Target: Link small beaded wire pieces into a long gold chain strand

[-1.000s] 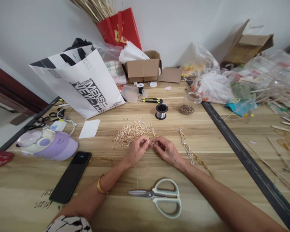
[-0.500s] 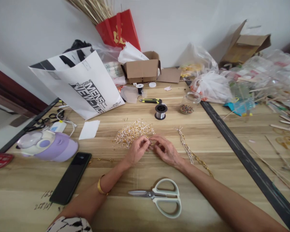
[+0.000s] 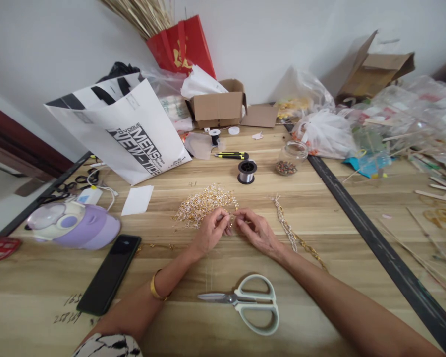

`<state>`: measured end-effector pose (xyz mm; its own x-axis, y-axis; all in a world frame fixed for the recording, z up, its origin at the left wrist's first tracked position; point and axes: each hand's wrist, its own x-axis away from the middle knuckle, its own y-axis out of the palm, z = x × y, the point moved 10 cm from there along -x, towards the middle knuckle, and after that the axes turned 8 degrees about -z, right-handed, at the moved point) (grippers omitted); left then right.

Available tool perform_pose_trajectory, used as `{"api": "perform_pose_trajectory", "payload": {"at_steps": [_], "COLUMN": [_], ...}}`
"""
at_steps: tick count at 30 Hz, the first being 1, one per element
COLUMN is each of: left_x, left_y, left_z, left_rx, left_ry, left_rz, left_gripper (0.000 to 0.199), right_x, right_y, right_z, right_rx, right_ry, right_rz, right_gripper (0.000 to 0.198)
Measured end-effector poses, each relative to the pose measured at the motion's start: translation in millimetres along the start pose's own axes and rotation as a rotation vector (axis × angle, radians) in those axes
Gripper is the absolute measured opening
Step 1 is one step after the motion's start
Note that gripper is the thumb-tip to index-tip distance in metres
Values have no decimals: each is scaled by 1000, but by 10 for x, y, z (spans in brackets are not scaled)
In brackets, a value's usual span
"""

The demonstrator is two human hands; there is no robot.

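My left hand [image 3: 210,232] is pinched at the front edge of a loose pile of tiny gold and silver beads [image 3: 202,204]. Small shiny bits show at its fingertips, too small to name. Facing it, my right hand [image 3: 255,232] has thumb and forefinger drawn together; whatever lies between them is too small to make out. A narrow gap separates the two hands. Fine clear threads [image 3: 208,272] run on the table below my left hand. Right of my right hand lie a silver beaded strand [image 3: 282,218] and a gold one [image 3: 312,252]. Scissors [image 3: 241,300] lie between my forearms.
Behind the pile stand a wire spool [image 3: 247,172], a yellow-black cutter [image 3: 231,155] and a glass jar [image 3: 292,158] with beads. A phone [image 3: 109,274] and a purple bottle [image 3: 85,225] lie left. Plastic bags [image 3: 323,134] and a cardboard box [image 3: 217,106] line the back.
My right fingertips have drawn slightly away from my left ones, so a small gap shows between the hands. My left hand stays nearly in place.
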<state>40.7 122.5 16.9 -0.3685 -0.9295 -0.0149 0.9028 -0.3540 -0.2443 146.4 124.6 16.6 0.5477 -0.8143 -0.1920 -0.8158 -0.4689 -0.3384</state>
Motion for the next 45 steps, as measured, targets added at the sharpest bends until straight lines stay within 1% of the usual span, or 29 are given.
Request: {"api": "perform_pose_trajectory", "payload": {"at_steps": [3,7,9,13,18,22,28,32,37,40,45], "left_x": [3,1,-4,-13,-14,-7,-6,-23,-57,-72,-68], "left_y": [14,34,47,75,117,139,182,166,152,143,150], "left_z": [5,16,17,35,50,56,78,40,-85,-143,-172], "left_rx": [-35,-75,-69,-55,-57,-67,-117,-22,131,153,192], "left_ry": [-6,-1,-2,-1,-17,-17,23,3,-76,-112,-143], "left_rz": [-11,-25,-28,-18,-27,-39,-60,-60,-93,-100,-99], "left_gripper": [23,23,23,24,23,23,20,19,27,30,28], "right_x": [-4,-14,-22,-36,-38,-46,-59,-64,-60,-55,-37], "right_y": [-2,-13,-11,31,21,25,56,38,-38,-72,-122], "right_z": [13,-12,-11,7,37,76,114,80,75,72,67], "right_rx": [-37,-46,-47,-48,-49,-87,-193,-231,-196,-152,-87], "right_ry": [23,12,22,52,69,80,97,85,90,69,37], "right_rz": [-1,10,5,-47,-49,-49,-71,-73,-22,5,64], "right_gripper": [25,21,19,17,17,21,29,29,31,30,27]}}
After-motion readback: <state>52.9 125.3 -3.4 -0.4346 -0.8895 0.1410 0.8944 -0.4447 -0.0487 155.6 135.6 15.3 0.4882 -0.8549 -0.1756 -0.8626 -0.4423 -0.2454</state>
